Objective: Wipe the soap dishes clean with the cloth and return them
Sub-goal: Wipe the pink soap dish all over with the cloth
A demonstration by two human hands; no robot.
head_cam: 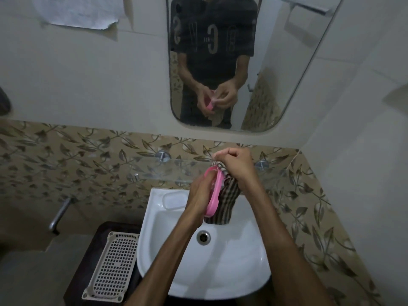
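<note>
My left hand (199, 195) grips a pink oval soap dish (215, 191), held on edge above the white sink (176, 272). My right hand (237, 163) is closed on a brown striped cloth (227, 202), pressed against the dish's right side; the cloth's tail hangs down into the basin. A white soap dish (174, 200) lies on the sink's back left ledge.
A glass shelf (154, 171) on metal pegs runs along the leaf-patterned tiles behind my hands. A mirror (287, 62) hangs above it. A beige plastic grid tray (112, 266) rests on a dark stand left of the sink. A metal tap (60, 214) juts from the left wall.
</note>
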